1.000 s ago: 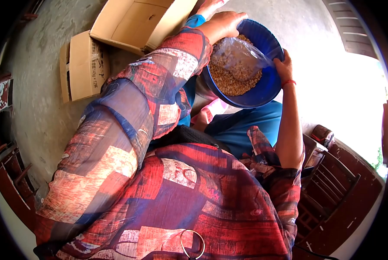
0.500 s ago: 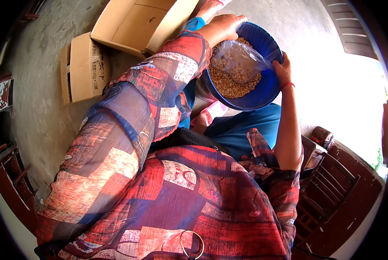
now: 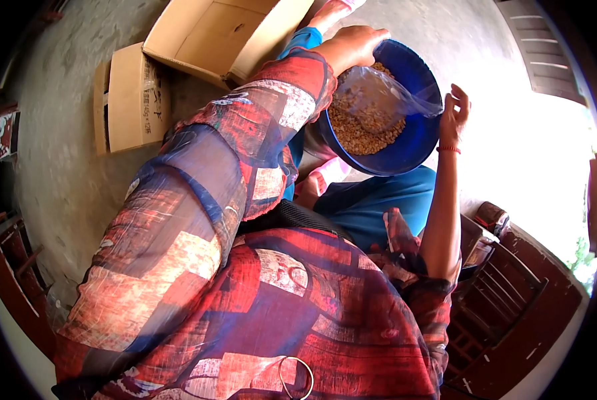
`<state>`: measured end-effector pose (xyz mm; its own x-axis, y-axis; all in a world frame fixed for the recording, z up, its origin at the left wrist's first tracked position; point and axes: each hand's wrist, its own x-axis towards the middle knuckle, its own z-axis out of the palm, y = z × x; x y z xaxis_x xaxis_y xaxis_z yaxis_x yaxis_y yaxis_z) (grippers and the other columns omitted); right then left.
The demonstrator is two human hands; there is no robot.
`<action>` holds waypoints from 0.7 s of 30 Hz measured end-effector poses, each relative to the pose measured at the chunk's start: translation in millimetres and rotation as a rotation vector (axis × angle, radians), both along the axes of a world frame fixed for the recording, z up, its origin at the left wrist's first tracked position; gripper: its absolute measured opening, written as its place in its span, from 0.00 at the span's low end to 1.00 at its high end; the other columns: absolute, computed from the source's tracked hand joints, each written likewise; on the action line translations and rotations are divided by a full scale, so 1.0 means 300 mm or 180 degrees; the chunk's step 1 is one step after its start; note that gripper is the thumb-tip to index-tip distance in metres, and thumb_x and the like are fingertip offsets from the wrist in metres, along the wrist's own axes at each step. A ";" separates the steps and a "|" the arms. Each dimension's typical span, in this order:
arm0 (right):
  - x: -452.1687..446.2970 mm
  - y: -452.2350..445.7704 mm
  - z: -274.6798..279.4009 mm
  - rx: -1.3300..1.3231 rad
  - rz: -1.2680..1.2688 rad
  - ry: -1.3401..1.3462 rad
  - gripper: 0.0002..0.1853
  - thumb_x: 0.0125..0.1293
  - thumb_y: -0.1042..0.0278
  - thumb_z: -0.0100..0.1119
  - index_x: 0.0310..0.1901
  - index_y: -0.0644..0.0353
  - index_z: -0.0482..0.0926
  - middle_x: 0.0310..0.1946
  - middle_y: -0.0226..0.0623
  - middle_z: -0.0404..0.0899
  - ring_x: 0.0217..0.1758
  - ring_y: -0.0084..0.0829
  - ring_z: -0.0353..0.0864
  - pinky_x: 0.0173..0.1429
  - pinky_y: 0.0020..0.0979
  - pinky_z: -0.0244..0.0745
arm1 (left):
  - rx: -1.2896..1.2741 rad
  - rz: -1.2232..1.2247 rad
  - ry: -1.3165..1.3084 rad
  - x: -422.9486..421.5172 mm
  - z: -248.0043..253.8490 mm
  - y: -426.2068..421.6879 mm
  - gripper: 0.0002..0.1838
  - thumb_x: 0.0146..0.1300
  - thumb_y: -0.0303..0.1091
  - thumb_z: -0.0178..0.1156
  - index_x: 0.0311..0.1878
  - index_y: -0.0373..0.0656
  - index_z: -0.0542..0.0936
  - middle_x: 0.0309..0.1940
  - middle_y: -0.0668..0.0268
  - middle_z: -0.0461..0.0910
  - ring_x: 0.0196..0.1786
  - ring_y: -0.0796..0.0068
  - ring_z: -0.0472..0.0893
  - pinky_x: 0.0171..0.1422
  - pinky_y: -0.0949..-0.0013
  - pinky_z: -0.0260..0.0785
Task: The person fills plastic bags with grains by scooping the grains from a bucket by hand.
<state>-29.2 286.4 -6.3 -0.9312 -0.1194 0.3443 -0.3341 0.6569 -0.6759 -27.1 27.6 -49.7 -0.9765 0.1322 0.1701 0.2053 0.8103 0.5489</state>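
A blue bucket (image 3: 412,143) leans between my legs, with many small tan pieces (image 3: 362,137) inside. Over them lies a clear plastic bag (image 3: 372,97), its mouth stretching to the bucket's right rim. My left hand (image 3: 356,48) is at the bucket's upper left rim, fingers wrapped on the edge near the bag. My right hand (image 3: 456,115), with a red bracelet at the wrist, is raised just right of the rim, off the bucket. Its fingers are bent and apart, with nothing seen between them.
An open cardboard box (image 3: 212,37) stands at the upper left, with a smaller carton (image 3: 130,100) beside it. A dark wooden chair (image 3: 495,287) is at the lower right. A slatted piece (image 3: 542,50) shows at the upper right.
My right hand has let go of the bucket's right rim and moved slightly right. The bag's mouth now reaches over that rim. My left hand stays at the upper left rim.
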 end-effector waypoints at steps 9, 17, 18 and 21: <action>0.184 -0.258 0.053 0.2058 0.2971 -0.1977 0.13 0.57 0.69 0.52 0.44 0.58 0.77 0.38 0.41 0.79 0.40 0.36 0.79 0.45 0.32 0.72 | 0.0047 -0.0092 -0.0447 0.013 0.042 -0.006 0.32 0.44 0.29 0.60 0.58 0.50 0.66 0.41 0.56 0.76 0.46 0.55 0.76 0.48 0.56 0.68; 0.240 -0.264 -0.311 0.3589 0.3707 -0.2192 0.18 0.51 0.66 0.53 0.46 0.57 0.77 0.46 0.47 0.75 0.54 0.46 0.72 0.57 0.39 0.66 | 0.0147 -0.0006 -0.0464 0.022 0.056 0.003 0.30 0.44 0.28 0.59 0.56 0.51 0.67 0.38 0.57 0.77 0.45 0.56 0.77 0.45 0.55 0.69; 0.248 -0.268 -0.314 0.3820 0.3780 -0.2328 0.19 0.52 0.65 0.54 0.49 0.56 0.75 0.47 0.46 0.75 0.52 0.44 0.73 0.57 0.38 0.66 | 0.0159 -0.0006 -0.0456 0.020 0.056 0.003 0.30 0.44 0.28 0.59 0.56 0.51 0.68 0.38 0.57 0.77 0.44 0.56 0.77 0.44 0.55 0.69; 0.252 -0.271 -0.303 0.3971 0.3709 -0.2761 0.20 0.54 0.64 0.54 0.51 0.55 0.74 0.47 0.44 0.76 0.49 0.42 0.75 0.54 0.37 0.68 | 0.0208 0.0038 -0.0393 0.022 0.055 0.002 0.29 0.44 0.28 0.59 0.55 0.51 0.69 0.37 0.58 0.78 0.43 0.57 0.77 0.43 0.55 0.69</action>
<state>46.4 205.1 -97.1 -0.0632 -0.4966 -0.8657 -0.7827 0.5629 -0.2657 -20.5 28.2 -33.2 -0.9920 0.1131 0.0564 0.1235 0.7739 0.6211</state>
